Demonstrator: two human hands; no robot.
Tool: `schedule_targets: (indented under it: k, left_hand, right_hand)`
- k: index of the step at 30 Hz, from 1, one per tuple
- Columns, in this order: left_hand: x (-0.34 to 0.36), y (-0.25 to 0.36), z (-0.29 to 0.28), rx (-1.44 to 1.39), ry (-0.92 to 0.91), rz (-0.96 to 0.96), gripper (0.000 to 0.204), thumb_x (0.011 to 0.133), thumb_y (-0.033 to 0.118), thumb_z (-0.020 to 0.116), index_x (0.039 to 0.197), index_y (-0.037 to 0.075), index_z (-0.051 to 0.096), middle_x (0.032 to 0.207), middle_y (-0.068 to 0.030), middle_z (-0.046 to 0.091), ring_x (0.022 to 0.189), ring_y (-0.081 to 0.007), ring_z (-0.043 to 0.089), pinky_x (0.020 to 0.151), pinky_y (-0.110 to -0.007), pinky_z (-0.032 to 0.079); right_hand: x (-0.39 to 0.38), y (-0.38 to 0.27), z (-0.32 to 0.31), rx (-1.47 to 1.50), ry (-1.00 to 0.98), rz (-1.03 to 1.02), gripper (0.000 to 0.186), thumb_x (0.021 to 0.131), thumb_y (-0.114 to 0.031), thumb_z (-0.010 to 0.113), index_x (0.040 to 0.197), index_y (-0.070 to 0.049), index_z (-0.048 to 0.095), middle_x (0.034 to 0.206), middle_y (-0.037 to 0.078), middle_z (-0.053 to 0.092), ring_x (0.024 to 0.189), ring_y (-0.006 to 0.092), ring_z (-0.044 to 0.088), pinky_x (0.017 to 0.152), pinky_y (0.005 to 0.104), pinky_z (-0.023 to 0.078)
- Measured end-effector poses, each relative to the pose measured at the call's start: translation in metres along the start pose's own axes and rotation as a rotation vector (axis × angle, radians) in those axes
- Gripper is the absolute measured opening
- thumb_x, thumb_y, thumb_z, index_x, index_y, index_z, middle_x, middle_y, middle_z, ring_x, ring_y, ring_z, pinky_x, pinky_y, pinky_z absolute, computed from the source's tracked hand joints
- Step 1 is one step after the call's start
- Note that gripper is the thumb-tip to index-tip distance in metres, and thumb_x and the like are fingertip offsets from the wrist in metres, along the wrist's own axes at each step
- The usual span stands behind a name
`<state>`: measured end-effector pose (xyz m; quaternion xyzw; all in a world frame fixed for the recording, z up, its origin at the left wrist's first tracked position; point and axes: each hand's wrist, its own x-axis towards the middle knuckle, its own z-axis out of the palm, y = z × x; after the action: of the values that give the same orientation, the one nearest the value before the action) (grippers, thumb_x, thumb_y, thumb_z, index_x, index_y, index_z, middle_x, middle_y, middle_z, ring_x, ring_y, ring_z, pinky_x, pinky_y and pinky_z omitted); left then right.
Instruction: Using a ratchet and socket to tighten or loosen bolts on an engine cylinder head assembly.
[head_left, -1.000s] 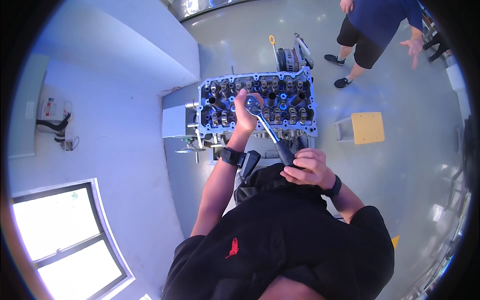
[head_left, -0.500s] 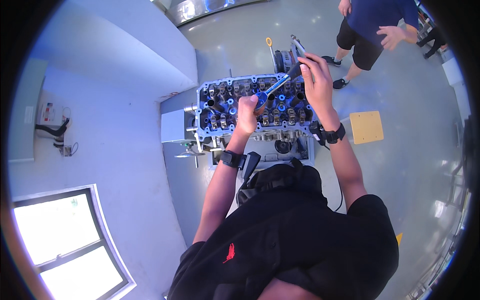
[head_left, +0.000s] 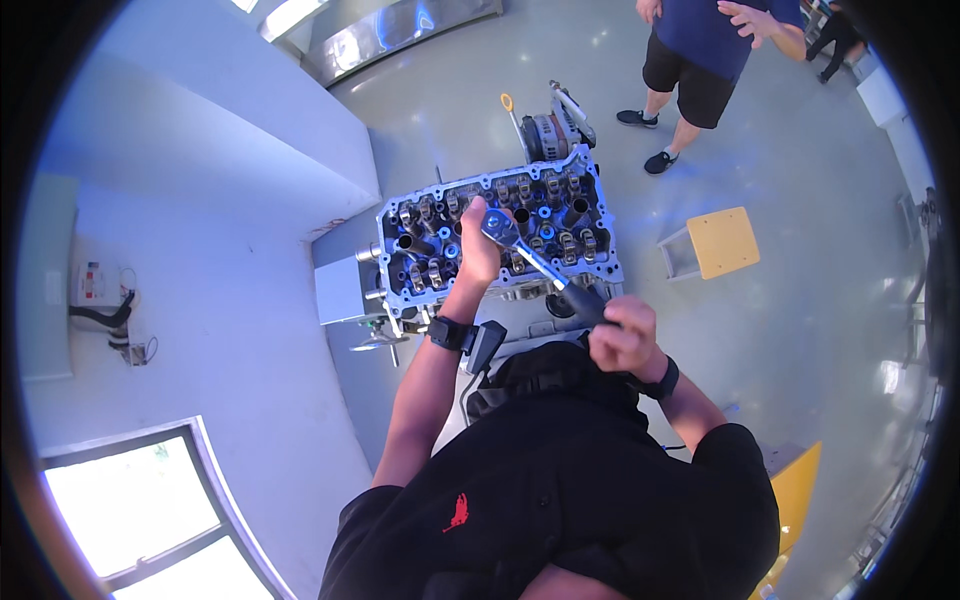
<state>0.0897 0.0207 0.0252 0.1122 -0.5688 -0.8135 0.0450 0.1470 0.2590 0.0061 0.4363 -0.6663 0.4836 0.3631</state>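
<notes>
A ratchet wrench (head_left: 541,265) with a chrome head and a black grip lies across the top of an engine's cylinder head (head_left: 606,240). My left hand (head_left: 479,246) is closed around the tool just beneath the ratchet's head, thumb upward; what its fingers wrap there is hidden. At the near right, beyond the engine's edge, my right hand (head_left: 625,337) is closed on the end of the black grip. Rows of valve gear and round dark tubes show inside the cylinder head around the ratchet. The socket end cannot be seen.
An alternator (head_left: 546,138) and a yellow-ringed dipstick (head_left: 508,104) stick out at the engine's far side. A yellow-topped stool (head_left: 722,243) stands to the right. Another person (head_left: 690,70) stands at the far right. A white wall (head_left: 230,300) runs along the left.
My right hand has swung the ratchet's handle from the far right toward me, its fingers now curled round the grip. My left hand stays at the ratchet's head. The view has shifted slightly.
</notes>
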Motion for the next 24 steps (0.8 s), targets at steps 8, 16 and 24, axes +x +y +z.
schedule_targets:
  k: [8, 16, 24]
  left_hand:
    - [-0.010, 0.009, 0.000, -0.051, 0.102, -0.049, 0.061, 0.088, 0.064, 0.027, 0.055, 0.013, 0.035, 0.051, 0.0018, 0.031, 0.048, -0.0142, 0.026, 0.050, -0.030, 0.020]
    - [-0.004, 0.002, -0.017, -0.065, -0.168, -0.012, 0.062, 0.102, 0.047, 0.022, 0.047, 0.016, 0.025, 0.045, 0.0027, 0.021, 0.042, -0.0145, 0.019, 0.046, -0.031, 0.016]
    - [0.004, -0.013, -0.008, -0.203, 0.160, 0.195, 0.060, 0.102, 0.044, 0.031, 0.050, 0.013, 0.038, 0.048, -0.0001, 0.038, 0.039, -0.0103, 0.032, 0.038, -0.027, 0.024]
  right_hand:
    - [0.030, 0.043, 0.001, -0.132, 0.037, 0.002, 0.028, 0.077, -0.001, 0.067, 0.103, -0.008, 0.058, 0.107, 0.012, 0.055, 0.090, 0.0290, 0.060, 0.075, 0.0393, 0.052]
    - [0.064, 0.070, 0.018, -0.030, 0.054, 0.318, 0.011, 0.095, -0.004, 0.050, 0.103, -0.003, 0.057, 0.118, 0.016, 0.056, 0.105, 0.0330, 0.057, 0.086, 0.0374, 0.048]
    - [0.050, 0.044, 0.004, -0.019, -0.003, -0.070, 0.016, 0.074, -0.005, 0.063, 0.089, -0.011, 0.063, 0.103, 0.007, 0.059, 0.087, 0.0242, 0.057, 0.067, 0.0372, 0.050]
